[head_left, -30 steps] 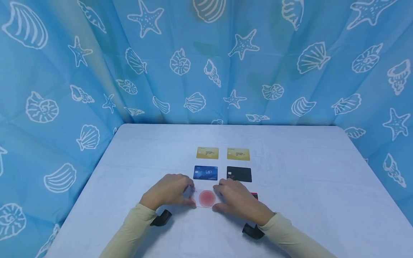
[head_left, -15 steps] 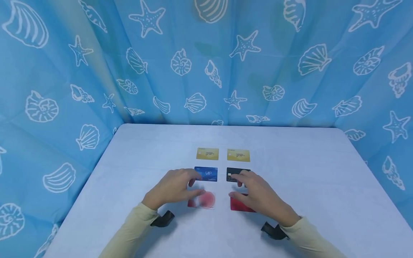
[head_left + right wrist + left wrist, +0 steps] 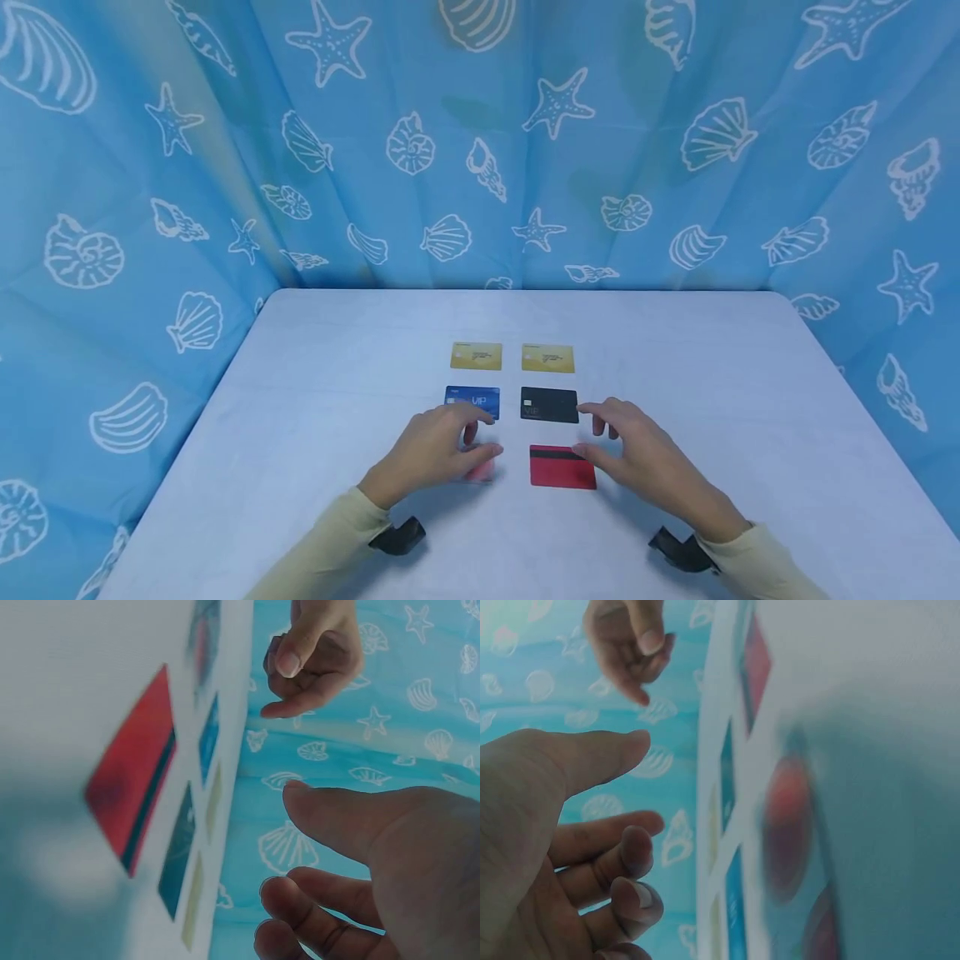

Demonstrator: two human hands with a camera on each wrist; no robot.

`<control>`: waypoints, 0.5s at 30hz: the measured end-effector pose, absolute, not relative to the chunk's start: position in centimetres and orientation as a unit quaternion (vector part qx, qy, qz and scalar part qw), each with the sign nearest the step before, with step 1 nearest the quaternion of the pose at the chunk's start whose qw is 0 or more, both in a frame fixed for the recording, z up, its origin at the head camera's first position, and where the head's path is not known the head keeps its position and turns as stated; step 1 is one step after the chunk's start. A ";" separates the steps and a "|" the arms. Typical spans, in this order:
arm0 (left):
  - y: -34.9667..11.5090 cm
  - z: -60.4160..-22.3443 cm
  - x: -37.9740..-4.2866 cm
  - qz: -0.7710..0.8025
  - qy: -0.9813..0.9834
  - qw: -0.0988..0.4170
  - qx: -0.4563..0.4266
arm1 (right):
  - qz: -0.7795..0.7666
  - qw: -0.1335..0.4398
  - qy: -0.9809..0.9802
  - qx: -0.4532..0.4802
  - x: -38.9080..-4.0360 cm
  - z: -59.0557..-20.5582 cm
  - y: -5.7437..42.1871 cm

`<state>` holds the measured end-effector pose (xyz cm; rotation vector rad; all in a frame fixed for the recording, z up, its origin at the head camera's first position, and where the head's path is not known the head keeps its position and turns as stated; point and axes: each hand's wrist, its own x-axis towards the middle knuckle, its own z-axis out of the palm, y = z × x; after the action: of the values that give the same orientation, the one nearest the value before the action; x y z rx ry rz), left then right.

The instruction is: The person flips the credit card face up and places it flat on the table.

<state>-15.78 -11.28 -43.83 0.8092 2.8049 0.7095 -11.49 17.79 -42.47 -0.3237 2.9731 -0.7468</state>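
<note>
My left hand (image 3: pixel 431 454) hovers above a clear card with a pinkish-red circle (image 3: pixel 786 825), hiding most of it from the head view. Its thumb and fingers are spread apart around nothing. To the right, my right hand (image 3: pixel 648 450) hangs over the right end of a red card with a black stripe (image 3: pixel 562 473), its fingers loose and holding nothing. The index fingertip overlaps the right edge of a black VIP card (image 3: pixel 550 404) in the head view. Left of that lies a blue VIP card (image 3: pixel 483 400), partly covered by the left fingers.
Two gold cards, one on the left (image 3: pixel 476 356) and one on the right (image 3: pixel 548 358), make up the back row. All lie flat on a white-covered table (image 3: pixel 337 350). Behind it hangs a blue curtain (image 3: pixel 555 167) with shell prints. A black device (image 3: pixel 397 536) sits under the left wrist.
Both hands have let go of the clear card and lifted. The right hand has moved right, uncovering the red card; the left has shifted slightly right over the clear card.
</note>
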 end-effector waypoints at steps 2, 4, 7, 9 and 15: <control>-10.8 -44.2 -15.5 0.242 0.929 0.072 0.271 | -0.240 0.036 0.964 -0.104 -11.4 -42.8 17.9; -10.3 -44.6 -15.3 0.242 0.929 0.077 0.271 | -0.238 0.042 0.965 -0.101 -11.3 -43.1 18.0; -9.8 -44.8 -15.0 0.237 0.930 0.081 0.269 | -0.233 0.055 0.966 -0.097 -11.2 -43.6 18.2; -9.4 -44.8 -14.8 0.228 0.932 0.082 0.270 | -0.227 0.064 0.967 -0.096 -11.1 -43.9 18.2; -7.9 -45.0 -14.6 0.181 0.935 0.084 0.293 | -0.213 0.086 0.968 -0.101 -11.0 -44.9 18.6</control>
<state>-14.65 -7.86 -45.02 0.8748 2.7897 0.5413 -10.99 18.60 -44.85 -0.3011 2.8852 -0.6335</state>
